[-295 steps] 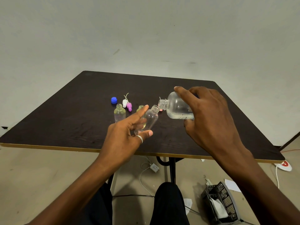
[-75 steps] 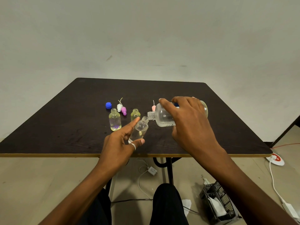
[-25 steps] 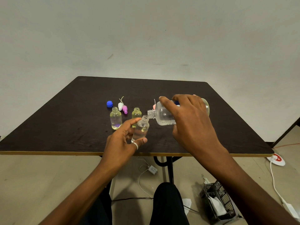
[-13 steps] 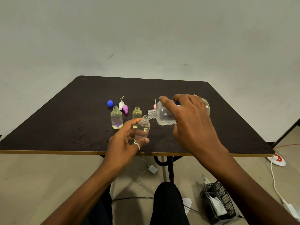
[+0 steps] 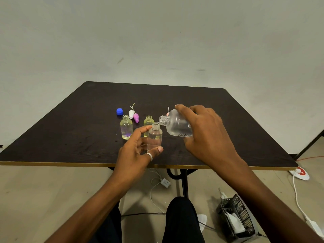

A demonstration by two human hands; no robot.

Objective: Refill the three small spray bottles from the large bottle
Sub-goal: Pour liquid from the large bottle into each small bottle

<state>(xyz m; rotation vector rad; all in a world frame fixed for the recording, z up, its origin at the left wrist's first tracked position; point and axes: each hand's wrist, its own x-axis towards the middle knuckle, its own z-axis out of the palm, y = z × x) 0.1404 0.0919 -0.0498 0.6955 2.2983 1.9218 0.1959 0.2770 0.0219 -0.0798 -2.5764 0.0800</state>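
My left hand (image 5: 135,151) grips a small clear bottle (image 5: 154,137), held nearly upright with its open neck at the top. My right hand (image 5: 206,135) holds the large clear bottle (image 5: 176,126) tipped sideways, its open threaded mouth just above and to the right of the small bottle's neck. Two other small open bottles stand on the dark table (image 5: 70,137): one (image 5: 126,127) to the left and one (image 5: 148,121) partly hidden behind my left fingers. Both hold pale yellowish liquid.
A blue cap (image 5: 119,111), a white spray head (image 5: 131,113) and a pink spray head (image 5: 136,117) lie behind the bottles. Another pink spray head (image 5: 168,113) shows behind the large bottle. Below the table are cables, a black basket (image 5: 235,218) and my knees.
The small bottle in my left hand has tilted from leaning right to nearly upright. The large bottle's mouth has drawn slightly away from its neck.
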